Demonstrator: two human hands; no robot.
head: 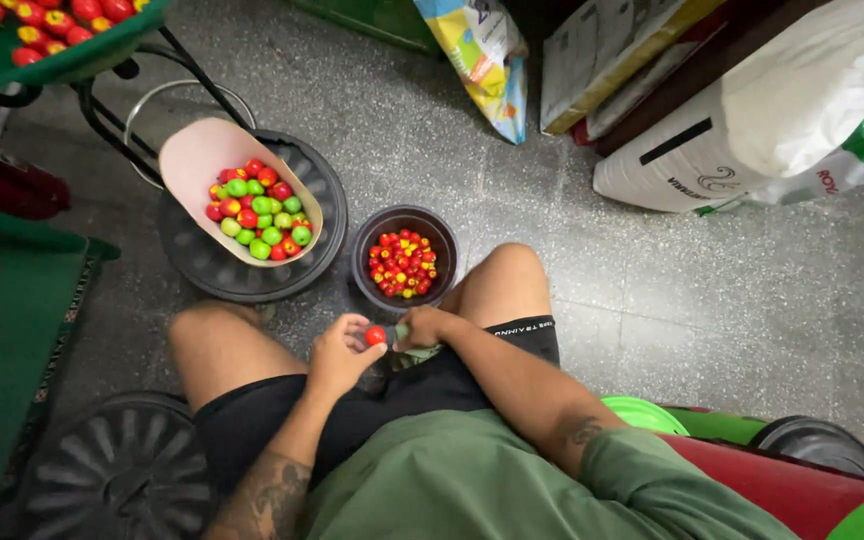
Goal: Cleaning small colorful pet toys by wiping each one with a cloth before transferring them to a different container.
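Your left hand (337, 355) pinches a small red ball (376, 336) at its fingertips, between your knees. Your right hand (422, 327) is clenched on a green piece (404, 334) touching that ball. Just beyond both hands sits a black bowl (367, 262) of red-and-yellow pieces; farther left, a beige scoop (192, 160) holds red and green ones.

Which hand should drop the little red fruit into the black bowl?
Probably the left hand: its fingers already pinch the red fruit, just below the black bowl. The right hand is gripping something green.
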